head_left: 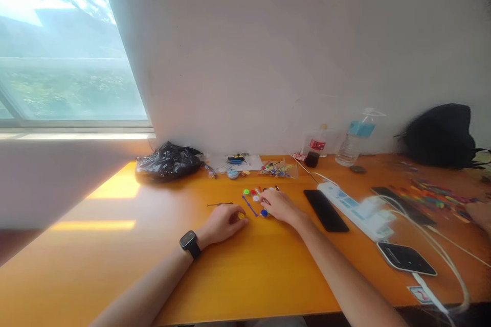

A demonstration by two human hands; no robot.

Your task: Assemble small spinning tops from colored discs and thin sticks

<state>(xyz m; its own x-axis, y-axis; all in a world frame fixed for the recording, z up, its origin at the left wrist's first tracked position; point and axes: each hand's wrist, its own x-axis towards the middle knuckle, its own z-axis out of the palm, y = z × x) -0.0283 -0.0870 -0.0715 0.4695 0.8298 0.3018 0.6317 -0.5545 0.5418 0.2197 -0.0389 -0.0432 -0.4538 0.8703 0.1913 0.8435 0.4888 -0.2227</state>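
Note:
My left hand [222,223], with a black watch [188,240] on its wrist, rests on the table with thumb and fingers closed around a small yellow round piece [241,216]. A thin dark stick [215,205] lies just beyond it. My right hand [279,205] is bent down over a group of small coloured pieces, fingertips together; what they pinch, if anything, is hidden. Close to it are a blue round piece [264,213], a white piece [256,198] and a green piece [246,192]. Between my hands lies a blue stick [249,205].
Behind are a black plastic bag [169,161], a clear bag of coloured sticks [280,169], a cola bottle [315,152] and a water bottle [351,143]. Rightward lie a black phone [326,210], a cabled power strip [351,207] and another phone [406,258]. Another person's hand [479,213] shows at the right edge.

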